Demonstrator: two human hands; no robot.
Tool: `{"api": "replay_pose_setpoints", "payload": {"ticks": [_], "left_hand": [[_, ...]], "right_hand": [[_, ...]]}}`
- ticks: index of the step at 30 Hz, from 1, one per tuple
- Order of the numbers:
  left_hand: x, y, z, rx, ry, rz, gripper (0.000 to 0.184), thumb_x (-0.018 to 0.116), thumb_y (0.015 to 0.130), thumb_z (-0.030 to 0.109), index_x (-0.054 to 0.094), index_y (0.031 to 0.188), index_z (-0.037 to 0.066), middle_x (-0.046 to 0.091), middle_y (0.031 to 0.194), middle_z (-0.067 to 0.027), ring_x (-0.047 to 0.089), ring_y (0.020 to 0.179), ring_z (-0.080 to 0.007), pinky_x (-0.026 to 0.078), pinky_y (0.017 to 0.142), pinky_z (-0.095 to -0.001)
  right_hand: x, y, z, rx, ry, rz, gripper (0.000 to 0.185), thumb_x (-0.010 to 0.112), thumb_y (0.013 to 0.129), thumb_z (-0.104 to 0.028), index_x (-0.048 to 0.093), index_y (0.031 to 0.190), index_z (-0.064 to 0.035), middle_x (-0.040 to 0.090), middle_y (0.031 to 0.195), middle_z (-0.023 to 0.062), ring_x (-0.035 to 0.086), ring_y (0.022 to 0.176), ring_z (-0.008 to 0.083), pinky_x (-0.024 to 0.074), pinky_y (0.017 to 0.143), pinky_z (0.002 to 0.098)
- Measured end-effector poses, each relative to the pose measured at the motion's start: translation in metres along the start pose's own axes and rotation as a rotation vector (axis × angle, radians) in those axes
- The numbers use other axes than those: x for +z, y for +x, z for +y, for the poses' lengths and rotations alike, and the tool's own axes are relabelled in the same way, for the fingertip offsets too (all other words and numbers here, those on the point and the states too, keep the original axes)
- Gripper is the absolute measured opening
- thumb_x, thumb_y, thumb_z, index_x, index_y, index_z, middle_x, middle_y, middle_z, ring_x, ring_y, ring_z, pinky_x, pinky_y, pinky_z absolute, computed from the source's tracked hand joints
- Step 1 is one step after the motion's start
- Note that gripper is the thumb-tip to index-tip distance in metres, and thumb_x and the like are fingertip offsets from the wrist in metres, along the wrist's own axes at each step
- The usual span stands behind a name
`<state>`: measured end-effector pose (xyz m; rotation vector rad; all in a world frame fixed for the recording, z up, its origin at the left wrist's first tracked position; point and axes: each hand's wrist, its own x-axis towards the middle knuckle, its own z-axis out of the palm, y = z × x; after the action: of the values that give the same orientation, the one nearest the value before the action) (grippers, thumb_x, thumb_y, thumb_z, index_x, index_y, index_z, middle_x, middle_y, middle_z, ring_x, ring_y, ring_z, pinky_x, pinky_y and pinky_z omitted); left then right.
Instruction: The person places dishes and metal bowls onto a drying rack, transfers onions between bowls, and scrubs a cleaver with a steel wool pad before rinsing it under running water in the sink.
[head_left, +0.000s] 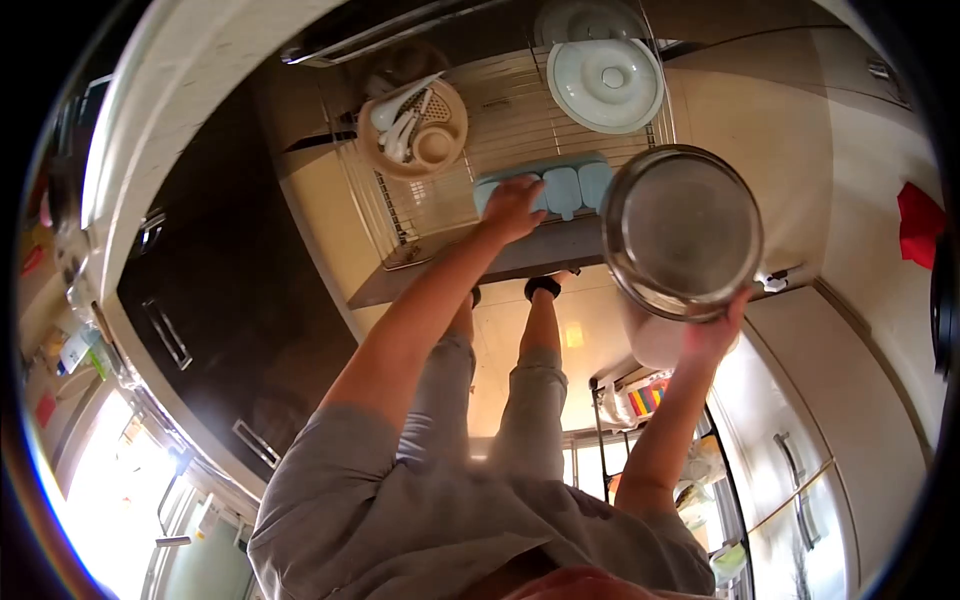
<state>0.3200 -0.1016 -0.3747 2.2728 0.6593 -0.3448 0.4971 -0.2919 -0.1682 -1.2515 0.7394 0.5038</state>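
My left hand [512,210] is on the left part of a light blue container [562,190] with several rounded sections, its fingers closed at the edge. The container lies at the front of a pulled-out wire drawer. My right hand [715,330] grips the lower rim of a round metal pot [684,232], held up at the drawer's right front corner. The pot's broad round face is toward the camera, and its far side is hidden.
In the wire drawer [500,100] are a beige round tray [367,140] with white spoons and a small cup, and a white lidded dish [606,88]. Dark cabinets [210,270] stand at left, a white fridge [790,420] at right. A red item [920,225] hangs at far right.
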Motion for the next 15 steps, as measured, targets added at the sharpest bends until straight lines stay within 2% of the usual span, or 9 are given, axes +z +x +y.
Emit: {"api": "replay_pose_setpoints", "payload": {"ticks": [2, 5, 7, 9, 10, 11, 14, 15], "left_hand": [[0.025, 0.042, 0.027, 0.140, 0.179, -0.045, 0.055, 0.065, 0.074, 0.028, 0.046, 0.123, 0.013, 0.038, 0.131, -0.0107, 0.037, 0.119, -0.0330, 0.032, 0.097, -0.0444], [0.071, 0.086, 0.050, 0.231, 0.321, -0.148, 0.049, 0.062, 0.076, 0.033, 0.049, 0.121, 0.017, 0.036, 0.133, -0.0080, 0.030, 0.123, -0.0356, 0.025, 0.097, -0.0558], [0.092, 0.129, 0.062, 0.275, 0.440, -0.075, 0.047, 0.059, 0.077, 0.039, 0.053, 0.118, 0.016, 0.039, 0.130, -0.0073, 0.028, 0.125, -0.0352, 0.021, 0.096, -0.0605], [0.097, 0.125, 0.078, 0.252, 0.554, -0.251, 0.049, 0.058, 0.076, 0.045, 0.057, 0.114, 0.015, 0.042, 0.128, -0.0074, 0.027, 0.125, -0.0349, 0.020, 0.096, -0.0624], [0.085, 0.144, 0.085, 0.246, 0.633, -0.286, 0.050, 0.057, 0.075, 0.048, 0.059, 0.112, 0.014, 0.044, 0.127, -0.0074, 0.027, 0.126, -0.0348, 0.019, 0.095, -0.0634], [0.085, 0.148, 0.086, 0.247, 0.702, -0.322, 0.053, 0.059, 0.071, 0.051, 0.062, 0.107, 0.012, 0.052, 0.117, -0.0093, 0.032, 0.122, -0.0357, 0.021, 0.096, -0.0612], [0.092, 0.166, 0.094, 0.213, 0.786, -0.510, 0.048, 0.062, 0.071, 0.044, 0.062, 0.105, 0.010, 0.058, 0.108, -0.0099, 0.042, 0.115, -0.0356, 0.026, 0.093, -0.0591], [0.102, 0.170, 0.092, 0.192, 0.819, -0.447, 0.046, 0.062, 0.071, 0.042, 0.063, 0.104, 0.010, 0.059, 0.105, -0.0101, 0.044, 0.112, -0.0350, 0.028, 0.091, -0.0581]], "right_hand": [[-0.049, 0.054, -0.006, -0.139, 0.031, -0.171, 0.053, 0.042, 0.090, -0.041, 0.037, 0.129, -0.0063, 0.037, 0.133, 0.0066, 0.035, 0.121, 0.0232, 0.0298, 0.100, 0.0415], [-0.052, 0.073, -0.018, -0.127, 0.030, -0.165, 0.053, 0.040, 0.091, -0.040, 0.035, 0.131, -0.0057, 0.035, 0.135, 0.0071, 0.033, 0.123, 0.0233, 0.0261, 0.102, 0.0414], [-0.046, 0.094, -0.017, -0.233, 0.006, -0.196, 0.049, 0.039, 0.092, -0.037, 0.037, 0.130, -0.0056, 0.036, 0.135, 0.0085, 0.033, 0.123, 0.0232, 0.0254, 0.102, 0.0416], [-0.068, 0.076, -0.012, -0.185, -0.016, -0.070, 0.046, 0.038, 0.093, -0.035, 0.039, 0.129, -0.0058, 0.037, 0.134, 0.0088, 0.034, 0.123, 0.0234, 0.0259, 0.102, 0.0419], [-0.066, 0.087, -0.016, -0.177, 0.000, -0.076, 0.046, 0.038, 0.093, -0.035, 0.040, 0.128, -0.0060, 0.037, 0.134, 0.0088, 0.034, 0.122, 0.0234, 0.0267, 0.102, 0.0419], [-0.065, 0.095, -0.017, -0.160, 0.018, -0.080, 0.045, 0.038, 0.093, -0.034, 0.040, 0.128, -0.0061, 0.038, 0.133, 0.0087, 0.035, 0.122, 0.0235, 0.0274, 0.101, 0.0420], [-0.074, 0.099, -0.014, -0.093, 0.069, -0.121, 0.045, 0.039, 0.093, -0.034, 0.041, 0.127, -0.0056, 0.040, 0.132, 0.0085, 0.036, 0.121, 0.0234, 0.0295, 0.100, 0.0416], [-0.089, 0.107, -0.012, -0.082, 0.071, -0.216, 0.045, 0.039, 0.093, -0.035, 0.041, 0.126, -0.0051, 0.040, 0.131, 0.0085, 0.037, 0.120, 0.0232, 0.0303, 0.100, 0.0413]]}}
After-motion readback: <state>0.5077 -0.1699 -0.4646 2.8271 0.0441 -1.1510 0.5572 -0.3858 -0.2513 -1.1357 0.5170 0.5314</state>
